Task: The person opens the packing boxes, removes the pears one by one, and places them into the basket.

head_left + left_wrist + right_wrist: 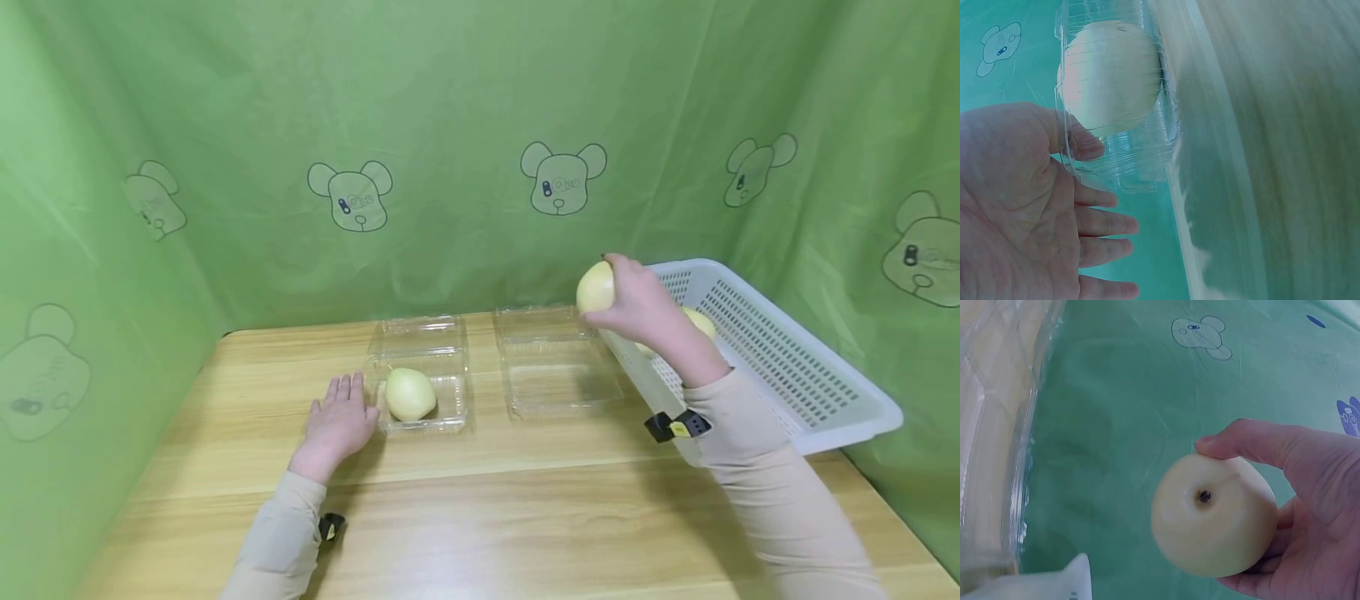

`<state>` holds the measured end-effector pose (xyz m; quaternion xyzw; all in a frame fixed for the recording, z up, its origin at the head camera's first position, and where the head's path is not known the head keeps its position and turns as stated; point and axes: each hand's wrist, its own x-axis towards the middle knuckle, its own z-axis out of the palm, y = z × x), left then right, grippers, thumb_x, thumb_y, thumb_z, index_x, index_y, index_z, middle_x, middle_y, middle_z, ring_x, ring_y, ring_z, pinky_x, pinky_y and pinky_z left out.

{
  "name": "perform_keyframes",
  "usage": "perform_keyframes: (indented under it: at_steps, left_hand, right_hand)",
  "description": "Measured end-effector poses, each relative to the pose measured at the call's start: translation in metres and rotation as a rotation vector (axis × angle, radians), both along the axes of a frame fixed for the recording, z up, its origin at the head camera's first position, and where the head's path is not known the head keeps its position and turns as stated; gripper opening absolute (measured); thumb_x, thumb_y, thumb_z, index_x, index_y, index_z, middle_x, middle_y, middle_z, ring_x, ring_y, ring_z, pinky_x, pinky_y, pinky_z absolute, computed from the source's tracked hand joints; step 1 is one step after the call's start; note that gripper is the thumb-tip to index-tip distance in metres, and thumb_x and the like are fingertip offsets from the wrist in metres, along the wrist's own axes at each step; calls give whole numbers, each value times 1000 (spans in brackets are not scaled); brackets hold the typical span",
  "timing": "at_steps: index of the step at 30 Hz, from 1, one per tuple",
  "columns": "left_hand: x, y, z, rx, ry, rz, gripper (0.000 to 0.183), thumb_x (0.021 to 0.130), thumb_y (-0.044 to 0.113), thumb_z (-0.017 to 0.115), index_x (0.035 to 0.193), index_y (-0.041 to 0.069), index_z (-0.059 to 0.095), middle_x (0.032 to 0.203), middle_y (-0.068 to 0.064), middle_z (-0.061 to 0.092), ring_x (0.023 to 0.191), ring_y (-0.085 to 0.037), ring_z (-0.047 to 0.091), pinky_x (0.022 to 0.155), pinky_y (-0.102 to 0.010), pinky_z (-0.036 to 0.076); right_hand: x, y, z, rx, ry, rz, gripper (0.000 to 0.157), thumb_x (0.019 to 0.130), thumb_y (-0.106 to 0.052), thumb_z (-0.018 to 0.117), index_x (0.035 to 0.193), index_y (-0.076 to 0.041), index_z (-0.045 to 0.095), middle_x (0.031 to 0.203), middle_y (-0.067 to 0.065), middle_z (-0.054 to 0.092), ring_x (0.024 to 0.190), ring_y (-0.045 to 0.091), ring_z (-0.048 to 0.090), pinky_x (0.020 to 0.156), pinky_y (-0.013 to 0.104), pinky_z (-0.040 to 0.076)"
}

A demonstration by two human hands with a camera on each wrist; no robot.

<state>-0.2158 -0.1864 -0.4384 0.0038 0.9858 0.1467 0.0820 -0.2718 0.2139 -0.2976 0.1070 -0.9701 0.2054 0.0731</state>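
A pale yellow pear (1210,519) is held in my right hand (637,304), with thumb and fingers curled round its sides. That hand is raised above the left rim of the white basket. My left hand (340,423) lies with straight fingers beside the left clear plastic clamshell box (453,404); in the left wrist view its thumb is at the box wall. One pear (410,394) sits inside that box. Right of it, a second clear clamshell box (551,385) stands with its lid folded back and no fruit inside.
The white slotted basket (795,367) takes up the right side of the table, with at least one more pear (699,322) in it, partly hidden by my right arm. A green curtain (465,108) hangs behind the wooden table (480,517) and at both sides.
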Motion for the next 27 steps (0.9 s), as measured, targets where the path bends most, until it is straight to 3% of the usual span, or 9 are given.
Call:
perform_keyframes:
  at_steps: [14,27]
  left_hand:
    - [-3,-2,-1,0,-9,-3,69,100,34,34,155,-2,11,160,-26,15,149,-45,10,118,-67,13]
    - [-3,-3,1,1,-9,-10,69,100,33,34,154,-3,11,160,-27,15,149,-45,11,118,-67,14]
  right_hand:
    - [-1,35,1,45,6,-47,96,73,-26,78,143,15,27,125,41,49,104,53,52,79,62,53]
    - [-6,67,-4,50,-46,-77,105,74,-29,79,146,16,18,130,45,42,109,58,49,85,67,49]
